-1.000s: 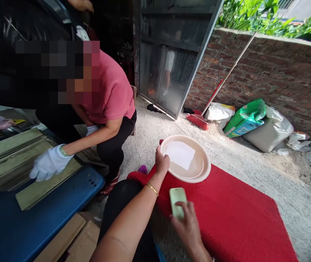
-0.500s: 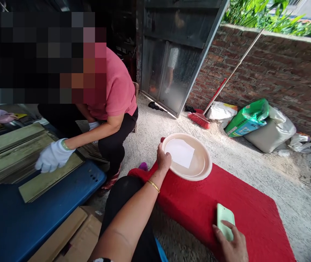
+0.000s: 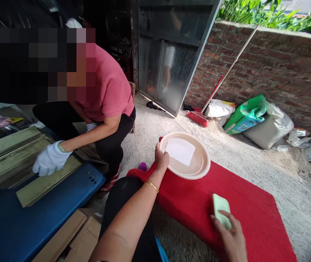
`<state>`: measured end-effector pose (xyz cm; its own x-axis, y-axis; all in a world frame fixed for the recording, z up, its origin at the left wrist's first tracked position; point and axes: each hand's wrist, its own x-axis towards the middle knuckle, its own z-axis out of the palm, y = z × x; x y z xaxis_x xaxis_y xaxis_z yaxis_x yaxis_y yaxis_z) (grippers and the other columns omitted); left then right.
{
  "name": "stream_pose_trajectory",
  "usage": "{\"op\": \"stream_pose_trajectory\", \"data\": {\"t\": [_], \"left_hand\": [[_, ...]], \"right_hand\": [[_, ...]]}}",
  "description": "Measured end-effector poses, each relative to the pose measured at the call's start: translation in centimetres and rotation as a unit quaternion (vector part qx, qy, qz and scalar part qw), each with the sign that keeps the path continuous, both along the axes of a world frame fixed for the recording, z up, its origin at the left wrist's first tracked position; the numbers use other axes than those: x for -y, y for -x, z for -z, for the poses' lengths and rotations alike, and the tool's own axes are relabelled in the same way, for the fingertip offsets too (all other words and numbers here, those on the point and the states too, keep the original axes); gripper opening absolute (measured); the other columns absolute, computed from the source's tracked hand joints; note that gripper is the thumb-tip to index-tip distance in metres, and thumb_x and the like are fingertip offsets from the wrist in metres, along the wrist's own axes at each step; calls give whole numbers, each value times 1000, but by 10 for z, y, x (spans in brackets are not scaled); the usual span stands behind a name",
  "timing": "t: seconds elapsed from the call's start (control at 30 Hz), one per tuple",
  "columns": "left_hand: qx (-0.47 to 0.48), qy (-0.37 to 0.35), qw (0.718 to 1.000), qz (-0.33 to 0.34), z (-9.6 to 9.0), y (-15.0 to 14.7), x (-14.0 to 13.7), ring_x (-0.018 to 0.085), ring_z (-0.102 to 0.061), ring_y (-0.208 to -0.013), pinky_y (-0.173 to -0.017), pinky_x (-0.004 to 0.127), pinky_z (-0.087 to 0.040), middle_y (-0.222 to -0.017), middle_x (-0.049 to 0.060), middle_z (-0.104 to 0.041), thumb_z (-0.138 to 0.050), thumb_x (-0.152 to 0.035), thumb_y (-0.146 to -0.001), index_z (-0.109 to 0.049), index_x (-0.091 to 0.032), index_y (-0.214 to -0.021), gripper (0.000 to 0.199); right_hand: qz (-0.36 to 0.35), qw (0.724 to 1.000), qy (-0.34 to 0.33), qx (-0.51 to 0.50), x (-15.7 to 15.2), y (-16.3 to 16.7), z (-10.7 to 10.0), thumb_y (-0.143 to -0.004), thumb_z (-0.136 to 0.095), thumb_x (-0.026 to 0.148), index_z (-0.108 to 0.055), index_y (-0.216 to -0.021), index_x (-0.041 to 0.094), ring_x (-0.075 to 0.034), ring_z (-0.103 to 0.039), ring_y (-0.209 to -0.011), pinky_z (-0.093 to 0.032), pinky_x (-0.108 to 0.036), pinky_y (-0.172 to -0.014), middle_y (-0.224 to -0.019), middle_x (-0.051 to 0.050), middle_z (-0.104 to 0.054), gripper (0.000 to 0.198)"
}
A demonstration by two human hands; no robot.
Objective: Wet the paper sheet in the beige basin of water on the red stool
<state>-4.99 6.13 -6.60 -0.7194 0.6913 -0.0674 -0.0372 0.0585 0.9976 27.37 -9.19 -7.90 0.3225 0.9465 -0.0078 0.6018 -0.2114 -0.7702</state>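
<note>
My left hand is closed on the near-left rim of a pale plastic basin, which rests on a red-covered bench. Inside the basin lies a flat white sheet, seemingly in shallow water. Over the bench's near part, my right hand grips a pale green, rounded rectangular object between thumb and fingers. Its exact kind cannot be made out. The object is apart from the basin.
Left of me a person in a pink shirt sits, a white-gloved hand on long greenish strips on a blue table. A cardboard box stands below. Broom and sacks lie by the brick wall.
My right hand has moved the pale green object slightly up and to the left. My left hand keeps its hold on the basin. The view has shifted slightly.
</note>
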Motion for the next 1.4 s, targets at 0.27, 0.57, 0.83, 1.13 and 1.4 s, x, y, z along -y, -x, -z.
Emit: {"op": "stream_pose_trajectory", "data": {"t": [0.27, 0.57, 0.83, 1.13, 1.4], "left_hand": [[1, -10, 1000, 1, 0, 1, 2, 27, -55, -134, -118, 39, -39, -135, 8, -65, -57, -1, -65, -53, -21, -141, 79], [-4, -6, 1000, 8, 2, 0, 1, 26, -54, -135, -118, 37, -40, -136, 8, -65, -56, -1, -65, -51, -20, -142, 80], [1, -9, 1000, 3, 1, 0, 1, 27, -56, -133, -117, 40, -42, -133, 7, -67, -59, -1, -65, -52, -23, -142, 81], [1, 1, 1000, 12, 1, 3, 2, 26, -56, -133, -117, 39, -42, -135, 6, -65, -58, -2, -66, -51, -24, -142, 80], [10, -9, 1000, 13, -5, 3, 3, 25, -58, -130, -116, 38, -44, -131, 4, -67, -55, 0, -65, -53, -25, -140, 79]], "right_hand": [[-60, 998, -25, 21, -27, 65, 5, -60, -66, 66, -70, -91, 24, -28, -58, -82, -50, -42, -76, -88, -6, -57, 52], [-211, 972, 21, -99, 14, 89, -17, -65, -71, 50, -73, -89, 24, -25, -61, -91, -51, -34, -79, -97, -6, -62, 36], [-34, 999, -9, -15, 8, 49, 6, -59, -70, 66, -72, -90, 23, -28, -59, -85, -51, -42, -77, -90, -7, -60, 53], [-191, 978, 7, -84, 46, 64, -6, -64, -70, 50, -74, -87, 26, -25, -64, -88, -53, -33, -75, -95, -6, -64, 33], [-4, 998, -39, 46, 50, -10, 21, -67, -69, 66, -73, -89, 33, -38, -64, -92, -54, -51, -83, -95, -11, -61, 40]]}}
